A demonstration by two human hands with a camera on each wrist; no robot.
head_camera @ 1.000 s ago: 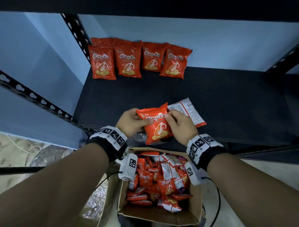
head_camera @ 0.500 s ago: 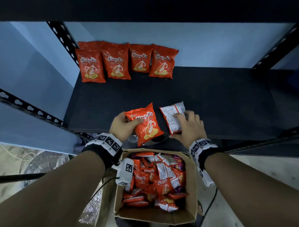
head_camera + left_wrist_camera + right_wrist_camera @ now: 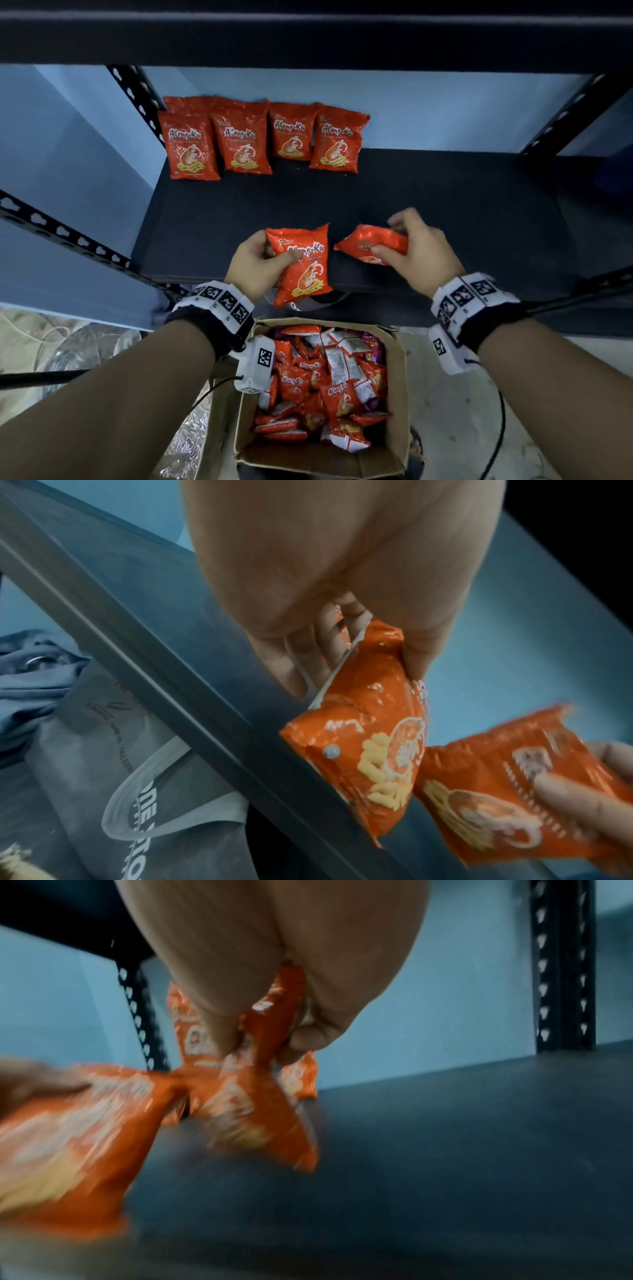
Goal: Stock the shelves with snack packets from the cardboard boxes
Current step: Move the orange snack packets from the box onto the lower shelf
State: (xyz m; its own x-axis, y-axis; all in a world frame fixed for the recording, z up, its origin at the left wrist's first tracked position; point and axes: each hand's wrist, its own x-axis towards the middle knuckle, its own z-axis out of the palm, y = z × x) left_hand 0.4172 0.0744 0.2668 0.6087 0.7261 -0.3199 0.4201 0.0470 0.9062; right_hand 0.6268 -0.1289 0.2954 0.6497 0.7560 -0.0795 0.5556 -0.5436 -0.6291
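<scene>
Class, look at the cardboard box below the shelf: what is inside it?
The cardboard box holds a heap of orange snack packets, with something purple at the right. Lower layers and the bottom are covered.

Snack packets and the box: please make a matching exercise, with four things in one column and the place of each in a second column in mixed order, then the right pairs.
Things:
1. left-hand packet
2. right-hand packet
3. row of packets
4. cardboard box

Places:
A. at the back of the shelf
B. on the floor, under the arms
C. over the front edge of the shelf, upright
D. held sideways over the shelf

Pairs: 1-C, 2-D, 3-A, 4-B
</scene>
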